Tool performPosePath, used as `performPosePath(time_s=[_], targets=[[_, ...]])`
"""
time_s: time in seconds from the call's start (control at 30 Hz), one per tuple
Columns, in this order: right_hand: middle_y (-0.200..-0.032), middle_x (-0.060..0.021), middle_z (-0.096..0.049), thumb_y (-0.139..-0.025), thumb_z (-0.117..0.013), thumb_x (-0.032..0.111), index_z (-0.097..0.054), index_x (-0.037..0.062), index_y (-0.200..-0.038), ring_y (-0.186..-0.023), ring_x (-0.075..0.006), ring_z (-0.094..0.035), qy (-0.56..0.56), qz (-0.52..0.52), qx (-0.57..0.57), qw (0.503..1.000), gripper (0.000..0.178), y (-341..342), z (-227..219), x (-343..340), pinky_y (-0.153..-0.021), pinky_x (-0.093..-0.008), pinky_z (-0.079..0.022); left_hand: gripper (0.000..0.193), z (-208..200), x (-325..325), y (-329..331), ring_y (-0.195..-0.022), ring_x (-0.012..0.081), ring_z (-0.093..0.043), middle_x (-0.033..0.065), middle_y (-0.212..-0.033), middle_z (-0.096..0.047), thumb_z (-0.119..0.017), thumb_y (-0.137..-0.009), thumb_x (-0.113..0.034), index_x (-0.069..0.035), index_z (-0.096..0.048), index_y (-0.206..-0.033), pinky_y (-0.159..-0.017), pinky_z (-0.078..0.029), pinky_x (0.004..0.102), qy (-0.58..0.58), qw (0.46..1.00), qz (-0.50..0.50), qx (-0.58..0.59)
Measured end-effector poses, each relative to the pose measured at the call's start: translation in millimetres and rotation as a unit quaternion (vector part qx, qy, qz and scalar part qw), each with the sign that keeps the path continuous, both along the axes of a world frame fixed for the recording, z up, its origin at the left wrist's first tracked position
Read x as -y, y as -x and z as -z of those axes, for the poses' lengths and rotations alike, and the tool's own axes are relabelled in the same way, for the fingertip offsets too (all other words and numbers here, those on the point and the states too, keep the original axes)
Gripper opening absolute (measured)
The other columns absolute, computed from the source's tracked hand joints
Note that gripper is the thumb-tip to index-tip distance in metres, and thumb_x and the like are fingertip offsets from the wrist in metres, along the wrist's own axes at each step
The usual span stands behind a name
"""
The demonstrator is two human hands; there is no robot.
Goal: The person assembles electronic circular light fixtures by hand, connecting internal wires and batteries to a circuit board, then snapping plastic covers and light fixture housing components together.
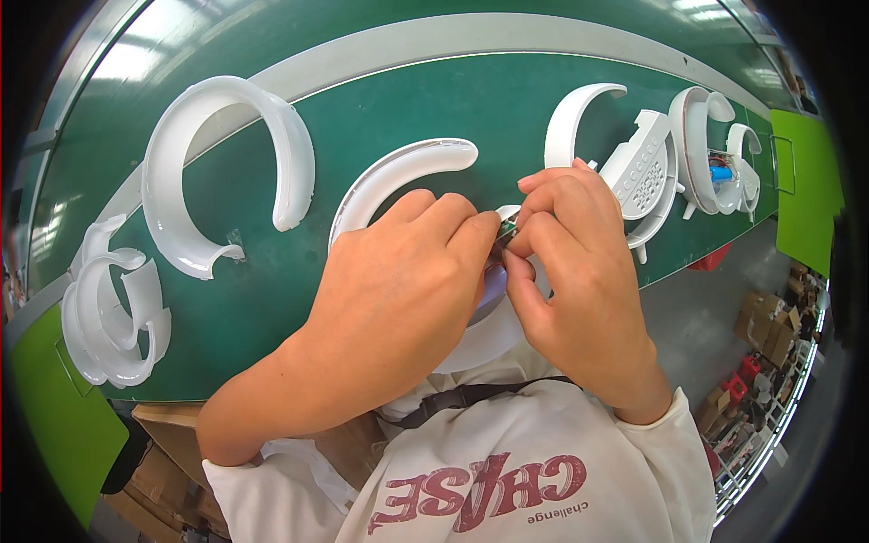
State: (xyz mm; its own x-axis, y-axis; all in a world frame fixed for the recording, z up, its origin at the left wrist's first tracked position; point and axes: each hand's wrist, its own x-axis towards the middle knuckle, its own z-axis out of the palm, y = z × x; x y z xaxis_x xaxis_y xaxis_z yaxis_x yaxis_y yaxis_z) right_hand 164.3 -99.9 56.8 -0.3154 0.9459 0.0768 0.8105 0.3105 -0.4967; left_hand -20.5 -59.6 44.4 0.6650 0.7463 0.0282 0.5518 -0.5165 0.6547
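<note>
My left hand (407,271) is closed, back of the hand up, with its fingertips gripping a small green circuit board (508,228). Right beside it my right hand (575,262) pinches at the board's edge; whatever lies between its fingertips is hidden. Below both hands is a curved white plastic housing (489,339), partly covered by them, with a bluish-violet patch (490,288) showing between the hands. A slim white arc-shaped part (412,163) reaches out beyond my left hand on the table.
On the green table (434,100) stands a large white open ring (167,172) at left, near stacked curved shells (118,317). At right are a white arc (563,136), a perforated white housing (641,167) and assembled parts with a blue component (720,173). Cardboard boxes (765,321) lie beyond the right edge.
</note>
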Motion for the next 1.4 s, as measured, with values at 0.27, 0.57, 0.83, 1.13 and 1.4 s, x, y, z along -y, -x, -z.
performPosePath(time_s=[0.27,0.57,0.83,1.13,1.4], targets=[[-0.107,-0.0157,-0.057,-0.077,-0.070,-0.005,-0.062,-0.0064,-0.091,-0.117,-0.0351,-0.056,-0.032,-0.011,0.009,0.999,0.017,-2.1,4.3,1.5,-0.108,-0.0608,-0.039,0.027,2.9,6.3,-3.5,-0.081,0.0252,-0.065,0.0051,-0.097,-0.071,-0.072,-0.083,-0.001,-0.004,-0.073,-0.110,-0.063,-0.053,0.0369,-0.033,0.999,-0.026,0.004],[-0.104,-0.0134,-0.056,-0.081,-0.069,-0.003,-0.063,-0.0044,-0.091,-0.119,-0.0355,-0.057,-0.060,0.001,-0.014,0.998,0.012,-2.3,12.4,10.9,-0.109,-0.0691,-0.036,0.030,-7.9,3.8,-5.4,-0.089,0.0283,-0.065,0.0085,-0.100,-0.068,-0.073,-0.084,-0.005,-0.003,-0.070,-0.113,-0.074,-0.054,0.0399,0.021,1.000,-0.010,-0.019],[-0.105,-0.0133,-0.058,-0.082,-0.073,0.001,-0.065,-0.0027,-0.096,-0.120,-0.0364,-0.058,-0.088,0.009,-0.028,0.996,0.017,-8.6,20.5,13.6,-0.109,-0.0723,-0.033,0.027,-12.6,-1.1,-15.5,-0.094,0.0324,-0.065,0.0102,-0.100,-0.068,-0.072,-0.084,-0.006,-0.003,-0.070,-0.111,-0.078,-0.054,0.0415,0.052,0.996,-0.014,-0.072],[-0.126,-0.0174,-0.062,-0.085,-0.075,0.007,-0.066,0.0029,-0.109,-0.120,-0.0382,-0.062,-0.088,0.054,-0.174,0.979,0.026,-28.7,25.1,23.7,-0.108,-0.0653,-0.040,0.031,-26.2,-7.8,-21.6,-0.095,0.0340,-0.065,0.0132,-0.102,-0.068,-0.074,-0.082,-0.003,-0.001,-0.070,-0.113,-0.081,-0.052,0.0424,0.107,0.991,-0.029,-0.079],[-0.123,-0.0174,-0.065,-0.085,-0.072,0.005,-0.068,0.0030,-0.096,-0.119,-0.0324,-0.065,-0.161,0.049,-0.150,0.974,0.012,-17.5,33.2,29.6,-0.106,-0.0648,-0.044,0.029,-34.2,-14.6,-36.1,-0.090,0.0346,-0.066,0.0131,-0.097,-0.068,-0.077,-0.081,-0.006,-0.002,-0.070,-0.109,-0.078,-0.053,0.0431,0.083,0.989,-0.026,-0.121]])
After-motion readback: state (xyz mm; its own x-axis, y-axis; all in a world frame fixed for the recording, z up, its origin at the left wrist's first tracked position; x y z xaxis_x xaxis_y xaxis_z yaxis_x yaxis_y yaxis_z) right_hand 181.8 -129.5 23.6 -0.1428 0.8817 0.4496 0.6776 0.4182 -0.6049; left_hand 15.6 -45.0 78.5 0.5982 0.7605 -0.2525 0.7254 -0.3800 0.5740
